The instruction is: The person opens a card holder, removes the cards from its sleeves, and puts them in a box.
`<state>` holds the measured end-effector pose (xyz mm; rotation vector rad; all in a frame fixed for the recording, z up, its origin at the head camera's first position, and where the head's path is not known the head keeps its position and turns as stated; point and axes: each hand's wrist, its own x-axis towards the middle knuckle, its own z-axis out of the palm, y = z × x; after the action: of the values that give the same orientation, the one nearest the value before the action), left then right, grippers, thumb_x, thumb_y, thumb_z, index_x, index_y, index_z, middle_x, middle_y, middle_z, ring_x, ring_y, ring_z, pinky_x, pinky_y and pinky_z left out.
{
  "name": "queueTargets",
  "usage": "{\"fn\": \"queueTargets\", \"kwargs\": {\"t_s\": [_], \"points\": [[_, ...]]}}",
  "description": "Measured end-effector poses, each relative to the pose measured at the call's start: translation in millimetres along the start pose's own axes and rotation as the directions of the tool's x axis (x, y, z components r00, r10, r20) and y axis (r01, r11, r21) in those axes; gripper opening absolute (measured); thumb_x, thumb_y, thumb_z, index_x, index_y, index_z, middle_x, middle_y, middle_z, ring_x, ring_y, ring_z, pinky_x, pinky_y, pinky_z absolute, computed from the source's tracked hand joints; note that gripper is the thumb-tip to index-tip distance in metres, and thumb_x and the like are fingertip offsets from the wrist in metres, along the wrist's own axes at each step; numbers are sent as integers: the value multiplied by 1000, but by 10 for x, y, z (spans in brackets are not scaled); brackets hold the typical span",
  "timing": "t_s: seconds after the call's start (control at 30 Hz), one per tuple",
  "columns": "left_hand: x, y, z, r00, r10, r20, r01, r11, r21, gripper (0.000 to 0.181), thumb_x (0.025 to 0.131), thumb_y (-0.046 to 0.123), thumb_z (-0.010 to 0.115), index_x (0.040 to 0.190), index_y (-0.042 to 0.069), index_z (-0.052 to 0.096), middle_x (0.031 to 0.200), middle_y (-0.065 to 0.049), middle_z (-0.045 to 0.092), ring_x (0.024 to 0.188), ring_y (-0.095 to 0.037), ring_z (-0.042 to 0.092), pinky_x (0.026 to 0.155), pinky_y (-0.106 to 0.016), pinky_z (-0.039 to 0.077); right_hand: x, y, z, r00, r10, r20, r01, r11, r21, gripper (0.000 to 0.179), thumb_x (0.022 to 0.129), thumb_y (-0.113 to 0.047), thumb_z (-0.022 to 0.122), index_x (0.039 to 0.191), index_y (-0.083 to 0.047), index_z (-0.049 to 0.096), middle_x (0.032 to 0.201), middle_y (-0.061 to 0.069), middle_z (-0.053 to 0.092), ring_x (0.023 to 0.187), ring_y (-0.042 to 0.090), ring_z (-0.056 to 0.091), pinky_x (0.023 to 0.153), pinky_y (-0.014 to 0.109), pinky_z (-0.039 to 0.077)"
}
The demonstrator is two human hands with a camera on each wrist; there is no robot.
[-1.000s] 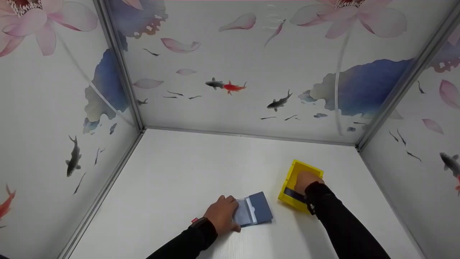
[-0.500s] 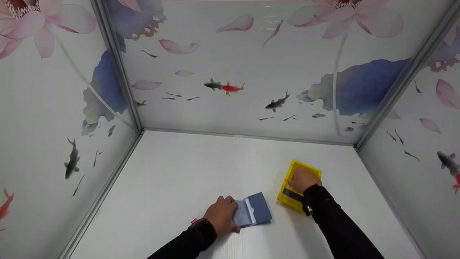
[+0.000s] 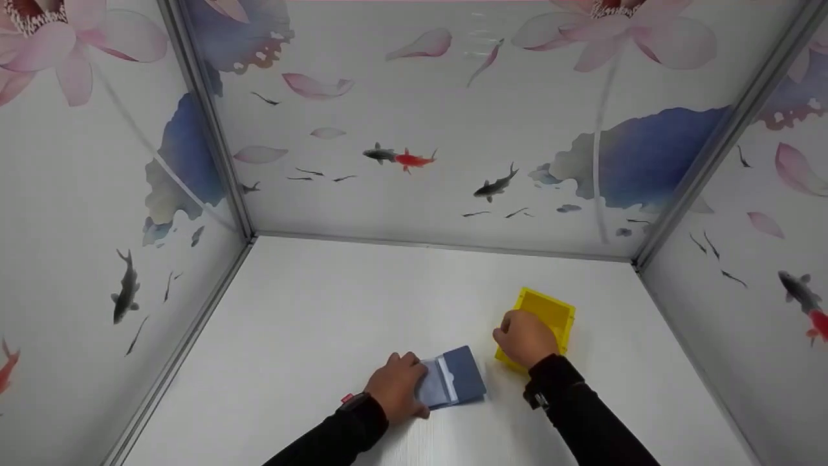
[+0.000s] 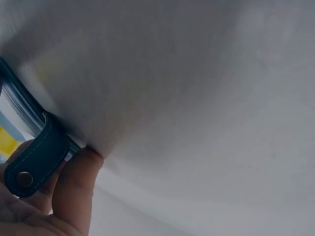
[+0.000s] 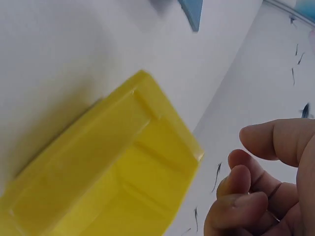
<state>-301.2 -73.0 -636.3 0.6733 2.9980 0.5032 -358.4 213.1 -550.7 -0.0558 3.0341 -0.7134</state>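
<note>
A blue card holder lies opened out on the white table, its clear sleeves showing. My left hand grips its left part, thumb at the near edge. In the left wrist view, its dark teal strap with a round metal snap sticks out beside my fingers. To the right stands a yellow plastic bin. Over the bin's near left part is my right hand, fingers loosely curled. The right wrist view shows a gap between thumb and fingers, with nothing visible in it. The hand covers part of the bin's inside.
White panels printed with lotus flowers and fish enclose the table on the left, back and right. Grey metal strips run along the panels' edges. Table surface extends behind both hands.
My right hand has moved left and toward me, from inside the bin to its near left rim. The dark strip seen earlier in the bin is out of sight. The left hand keeps its grip.
</note>
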Motion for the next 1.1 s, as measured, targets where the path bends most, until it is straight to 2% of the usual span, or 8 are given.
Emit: {"fn": "queueTargets", "kwargs": {"t_s": [0.07,0.13,0.23,0.37,0.6,0.77,0.87,1.1], "points": [[-1,-5,11,1000,-4,4,4,1000,-3,74,75,44,107,137,14,77,132,-1,71,107,-16,55,84,-31,55,-76,-92,103,999,-38,36,37,999,36,16,103,-22,80,97,-7,82,89,5,77,77,20,63,75,36,58],[3,-10,22,1000,-6,6,6,1000,-3,76,75,45,107,138,15,77,132,-1,71,107,-16,55,85,-31,55,-139,-180,224,994,-73,85,67,995,73,14,102,-22,83,96,-9,82,92,4,78,77,19,64,75,36,60],[13,-19,27,1000,-14,16,14,1000,2,78,75,47,107,140,16,76,133,-1,71,106,-16,55,87,-32,56,-216,-296,401,980,-117,163,99,989,114,14,101,-21,85,93,-12,80,90,2,75,77,17,63,71,33,59],[24,-22,23,999,-26,22,26,1000,-8,81,74,47,107,141,15,75,132,0,71,106,-15,55,87,-33,56,-267,-413,584,957,-183,226,157,979,132,16,100,-20,86,90,-12,76,86,0,70,76,16,62,67,30,55],[24,-3,-11,1000,-4,14,4,1000,1,80,73,48,108,138,15,75,128,0,71,103,-15,54,87,-32,56,-275,-544,733,929,-241,279,225,970,89,23,93,-27,91,85,-15,73,90,-1,72,78,16,60,70,33,50],[35,-7,-11,999,33,3,-33,999,7,80,73,48,108,138,14,75,127,-1,71,104,-16,56,90,-33,57,-288,-572,776,905,-236,355,235,971,47,35,89,-39,94,94,-15,69,89,-2,69,80,18,59,72,36,47],[22,-26,-30,998,57,-1,-57,998,4,80,73,48,107,137,13,76,125,-1,70,104,-16,56,90,-33,57,-297,-584,808,899,-231,372,234,972,38,44,88,-46,95,100,-14,68,87,-3,65,79,18,57,71,36,45],[-19,-87,-123,996,85,22,-84,994,-67,85,73,48,108,142,10,74,128,-1,72,109,-18,60,95,-35,59,-328,-604,877,906,-254,339,259,965,29,53,86,-48,98,100,-13,61,82,-3,58,74,16,51,66,33,39]]}}
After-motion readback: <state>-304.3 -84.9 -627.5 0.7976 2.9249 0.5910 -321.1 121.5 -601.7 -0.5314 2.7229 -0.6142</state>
